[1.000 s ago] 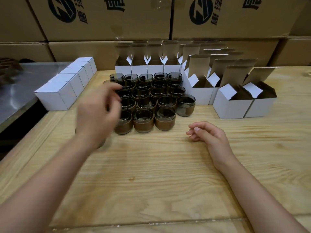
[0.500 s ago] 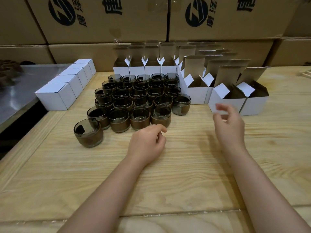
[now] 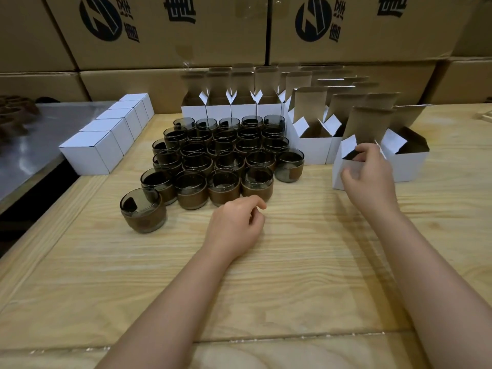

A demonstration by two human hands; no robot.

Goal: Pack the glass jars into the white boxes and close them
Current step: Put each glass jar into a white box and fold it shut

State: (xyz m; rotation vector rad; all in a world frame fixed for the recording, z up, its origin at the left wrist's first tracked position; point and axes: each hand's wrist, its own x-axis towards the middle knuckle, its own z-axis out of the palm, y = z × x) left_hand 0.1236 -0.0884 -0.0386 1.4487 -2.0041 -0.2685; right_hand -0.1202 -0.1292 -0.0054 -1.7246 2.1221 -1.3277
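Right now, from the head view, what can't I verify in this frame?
Head view only:
1. Inside of the nearest open box: covered by the right hand holding its rim.
2. Closed white boxes: contents unseen, lids shut.
3. Rear open boxes: interiors hidden behind raised flaps.
4. Brown object on the metal surface: cut off by the left edge, blurred.
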